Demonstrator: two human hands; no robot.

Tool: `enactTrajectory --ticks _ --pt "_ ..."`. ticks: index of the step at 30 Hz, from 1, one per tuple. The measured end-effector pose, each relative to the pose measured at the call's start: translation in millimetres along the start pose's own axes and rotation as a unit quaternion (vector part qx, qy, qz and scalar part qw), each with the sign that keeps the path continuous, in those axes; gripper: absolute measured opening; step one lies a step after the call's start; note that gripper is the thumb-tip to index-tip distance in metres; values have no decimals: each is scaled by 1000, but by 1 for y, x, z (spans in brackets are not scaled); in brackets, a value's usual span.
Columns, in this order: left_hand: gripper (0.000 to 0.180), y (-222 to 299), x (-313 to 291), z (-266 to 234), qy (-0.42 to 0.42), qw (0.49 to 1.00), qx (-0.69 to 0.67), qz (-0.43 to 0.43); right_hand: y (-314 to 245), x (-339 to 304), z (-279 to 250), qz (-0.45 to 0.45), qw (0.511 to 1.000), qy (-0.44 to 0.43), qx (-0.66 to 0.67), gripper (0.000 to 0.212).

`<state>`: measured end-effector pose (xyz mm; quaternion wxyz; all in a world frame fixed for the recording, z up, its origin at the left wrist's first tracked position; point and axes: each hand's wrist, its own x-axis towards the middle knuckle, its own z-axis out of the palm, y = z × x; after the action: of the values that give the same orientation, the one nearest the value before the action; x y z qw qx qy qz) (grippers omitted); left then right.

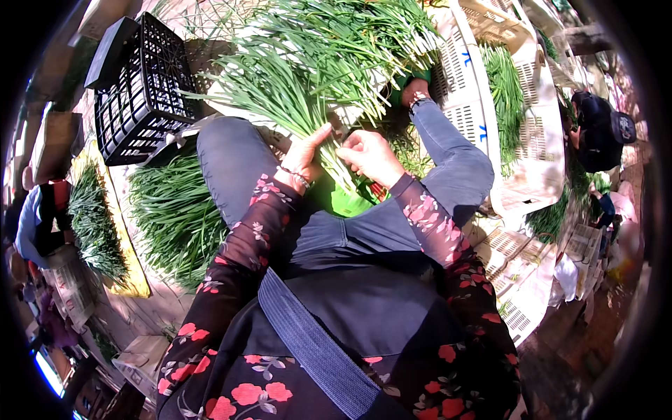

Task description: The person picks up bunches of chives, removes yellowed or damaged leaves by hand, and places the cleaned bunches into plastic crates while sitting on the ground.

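Note:
My left hand (pixel 306 154) is closed round a bunch of garlic chives (pixel 276 94) above my lap. The long green leaves fan out away from me, and the pale stem ends point down toward my lap. Just right of those stems is my right hand (pixel 374 157), with thumb and fingers pinched together. Whatever it pinches is too small to make out. A bright green thing (pixel 348 203) shows below the stems, between my thighs. Beyond my hands lies a big heap of chives (pixel 357 38), white ends toward me.
At the left stands a black plastic crate (pixel 143 98), with more chives (pixel 175 217) beside my left thigh. Chives also lie on a yellow-edged mat (pixel 129 255). White slotted crates (pixel 458 105) line the right side, one holding chives (pixel 502 98). Other people (pixel 598 133) are farther off.

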<state>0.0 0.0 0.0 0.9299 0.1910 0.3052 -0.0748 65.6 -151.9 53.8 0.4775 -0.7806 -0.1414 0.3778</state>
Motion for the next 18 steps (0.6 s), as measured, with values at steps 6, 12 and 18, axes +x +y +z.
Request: enactTrajectory --ticks 6,12,18 --pt "9 12 -17 7 55 997 -27 -44 -43 -43 -20 -69 974 -155 -152 25" --pt "15 65 -65 40 -76 990 -46 108 13 33 -95 -77 906 68 -411 18" --pt "11 60 -22 12 34 991 -127 28 56 123 -79 58 937 139 -314 27"
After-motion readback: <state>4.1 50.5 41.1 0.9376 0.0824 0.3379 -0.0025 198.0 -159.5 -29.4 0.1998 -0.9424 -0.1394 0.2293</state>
